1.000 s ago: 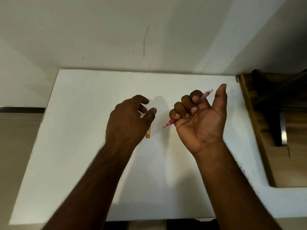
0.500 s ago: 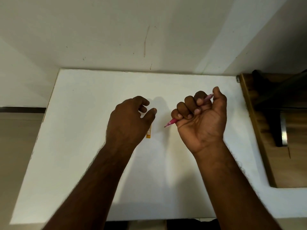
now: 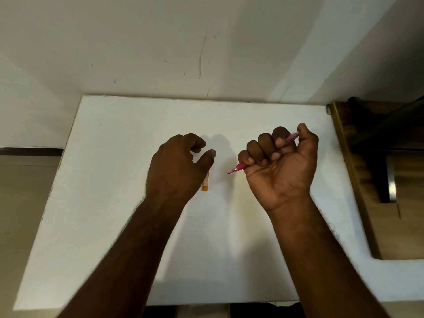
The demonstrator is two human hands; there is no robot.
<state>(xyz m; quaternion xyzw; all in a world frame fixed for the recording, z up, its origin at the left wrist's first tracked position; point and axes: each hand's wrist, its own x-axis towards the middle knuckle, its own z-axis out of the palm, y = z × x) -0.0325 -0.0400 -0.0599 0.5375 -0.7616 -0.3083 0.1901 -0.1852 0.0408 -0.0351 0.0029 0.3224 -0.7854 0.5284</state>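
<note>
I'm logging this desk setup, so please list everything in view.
pink pen: one, pink, gripped in the right hand, tip pointing left
orange case: one, orange, flat on the table, partly under the left hand
table: one, white, against the wall
wall: one, off-white, behind the table
wooden unit: one, brown, right of the table
left hand: one, over the orange case, loosely curled, holding nothing
right hand: one, palm showing, curled round the pink pen

Right hand (image 3: 282, 167) fisted, left hand (image 3: 176, 167) loosely curled.
</note>
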